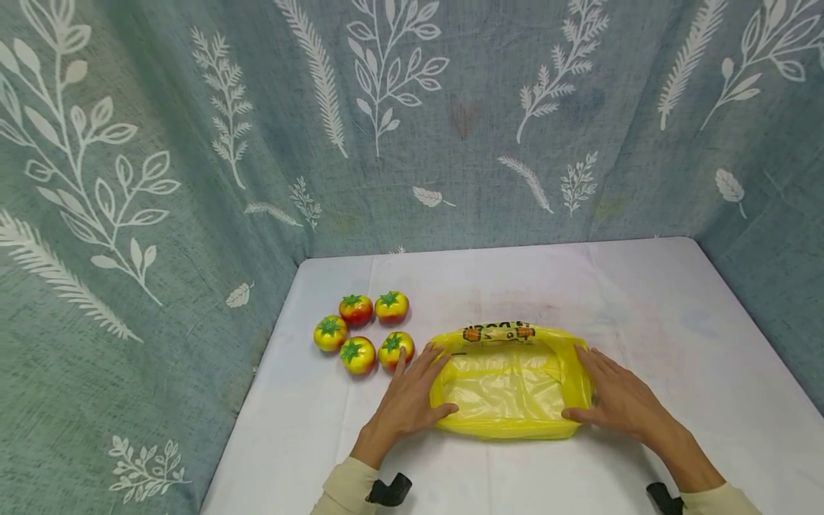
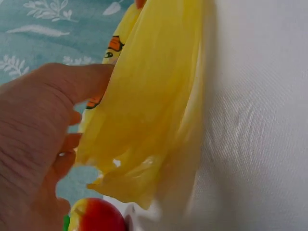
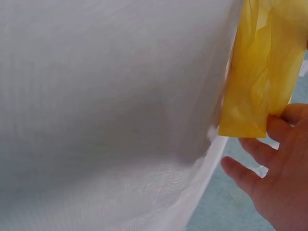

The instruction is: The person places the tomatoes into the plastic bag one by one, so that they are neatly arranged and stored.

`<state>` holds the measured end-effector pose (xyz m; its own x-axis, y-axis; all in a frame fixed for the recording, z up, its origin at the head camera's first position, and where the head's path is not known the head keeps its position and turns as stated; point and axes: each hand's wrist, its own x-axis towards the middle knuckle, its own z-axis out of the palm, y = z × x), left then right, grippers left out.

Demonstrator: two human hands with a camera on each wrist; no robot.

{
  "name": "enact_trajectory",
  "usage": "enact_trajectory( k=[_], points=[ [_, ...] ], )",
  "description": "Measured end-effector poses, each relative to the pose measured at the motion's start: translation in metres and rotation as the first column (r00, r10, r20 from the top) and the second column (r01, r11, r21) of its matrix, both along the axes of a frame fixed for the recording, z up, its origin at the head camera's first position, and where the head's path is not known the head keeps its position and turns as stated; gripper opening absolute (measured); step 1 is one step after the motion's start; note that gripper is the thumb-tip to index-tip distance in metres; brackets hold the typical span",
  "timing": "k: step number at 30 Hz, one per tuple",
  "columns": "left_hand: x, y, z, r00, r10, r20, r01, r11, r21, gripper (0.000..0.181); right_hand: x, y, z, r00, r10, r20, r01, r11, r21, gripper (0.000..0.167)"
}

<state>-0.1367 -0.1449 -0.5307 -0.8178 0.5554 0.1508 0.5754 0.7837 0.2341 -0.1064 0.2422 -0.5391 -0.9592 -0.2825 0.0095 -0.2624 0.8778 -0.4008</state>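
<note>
A yellow plastic bag [image 1: 508, 428] stands on the table with its mouth open upward and its rim spread into a wide, low shape. Dark and orange print shows on its far wall. At the bag's left end is my left hand [image 1: 410, 397], fingers extended along the side and thumb tip over the near rim. My right hand [image 1: 621, 397] lies against the right end, its fingers spread and its thumb inside the near corner. In the left wrist view, the bag [image 2: 149, 96] hides the left thumb tip. The right wrist view has spread fingers [image 3: 240, 175] beside the bag's edge.
Several red and yellow tomatoes with green tops, one a tomato [image 1: 357, 355], sit in a group left of the bag. A white cloth covers the table [image 1: 676, 315]. Behind and to the sides hangs a blue-green curtain [image 1: 476, 179] with white leaf patterns.
</note>
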Motion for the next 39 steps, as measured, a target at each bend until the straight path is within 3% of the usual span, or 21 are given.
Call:
enact_trajectory(
  k=[3, 5, 9, 13, 19, 25, 27, 33, 35, 39],
  points=[
    [0.001, -0.003, 0.000, 0.999, 0.007, -0.040, -0.001, 0.990, 0.143, 0.078, 0.000, 0.000, 0.000, 1.000, -0.001, 0.003, 0.001, 1.000, -0.004, 0.122],
    [0.002, -0.006, 0.001, 0.997, 0.018, -0.078, 0.002, 0.969, 0.247, 0.071, -0.001, 0.000, -0.001, 1.000, -0.001, 0.007, 0.001, 1.000, -0.003, 0.124],
    [0.002, -0.016, 0.003, 0.989, 0.089, -0.119, -0.030, 0.905, 0.425, 0.062, -0.002, -0.001, 0.000, 1.000, -0.006, 0.010, 0.006, 1.000, -0.001, 0.125],
    [0.002, -0.030, 0.006, 0.978, 0.177, -0.115, -0.089, 0.840, 0.535, 0.060, -0.002, -0.001, 0.001, 1.000, -0.007, 0.001, 0.007, 1.000, -0.003, 0.126],
    [0.001, -0.052, 0.006, 0.945, 0.309, -0.109, -0.178, 0.765, 0.619, 0.063, -0.001, -0.002, 0.001, 1.000, -0.010, 0.004, 0.010, 1.000, -0.007, 0.127],
    [0.000, -0.072, 0.000, 0.901, 0.422, -0.106, -0.241, 0.687, 0.685, 0.070, -0.002, -0.002, 0.001, 1.000, -0.013, 0.011, 0.013, 1.000, -0.012, 0.127],
    [-0.001, -0.077, -0.003, 0.887, 0.451, -0.092, -0.258, 0.652, 0.713, 0.071, -0.002, -0.002, 0.001, 1.000, -0.012, 0.008, 0.012, 1.000, -0.012, 0.127],
    [-0.005, -0.088, -0.016, 0.837, 0.548, 0.010, -0.361, 0.537, 0.763, 0.074, -0.002, -0.002, 0.001, 1.000, -0.018, 0.005, 0.018, 1.000, -0.014, 0.129],
    [-0.006, -0.090, -0.021, 0.819, 0.571, 0.049, -0.401, 0.510, 0.761, 0.077, -0.002, -0.002, 0.002, 1.000, -0.024, 0.007, 0.024, 1.000, -0.013, 0.129],
    [-0.008, -0.093, -0.031, 0.799, 0.584, 0.141, -0.471, 0.464, 0.750, 0.082, -0.002, -0.003, 0.001, 0.999, -0.036, 0.017, 0.036, 0.999, -0.012, 0.129]
  ],
)
